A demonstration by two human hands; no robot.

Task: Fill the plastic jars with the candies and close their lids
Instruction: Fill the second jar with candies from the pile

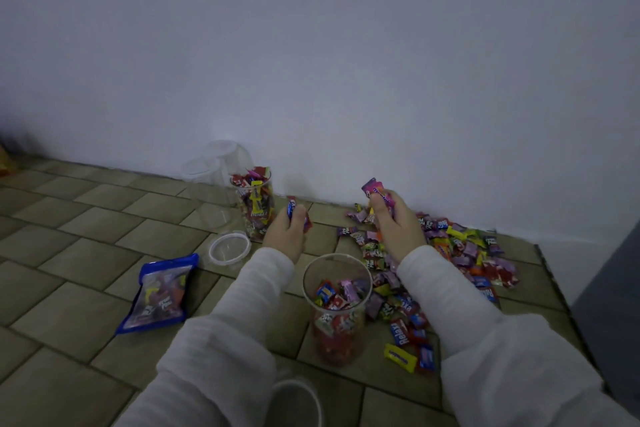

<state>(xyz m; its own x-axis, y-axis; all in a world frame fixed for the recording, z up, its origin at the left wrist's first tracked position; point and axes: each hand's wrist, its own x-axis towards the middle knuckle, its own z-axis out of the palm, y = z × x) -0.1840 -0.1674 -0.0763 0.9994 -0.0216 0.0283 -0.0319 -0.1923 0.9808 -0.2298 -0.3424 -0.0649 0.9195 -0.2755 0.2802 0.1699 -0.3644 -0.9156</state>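
An open clear plastic jar [337, 308], partly filled with wrapped candies, stands on the tiled floor between my forearms. A second jar [254, 208], heaped to the brim, stands farther back near the wall. My left hand [287, 232] grips a few candies in blue and red wrappers just right of the full jar. My right hand [396, 222] holds pink-wrapped candies above the loose candy pile [460, 253] that spreads along the wall.
Empty clear jars [216, 180] stand behind the full one. A clear lid [229, 248] lies on the floor left of my left hand; another lid [298, 399] is at the bottom edge. A blue candy bag [159, 293] lies at left. A grey panel [609, 288] borders the right.
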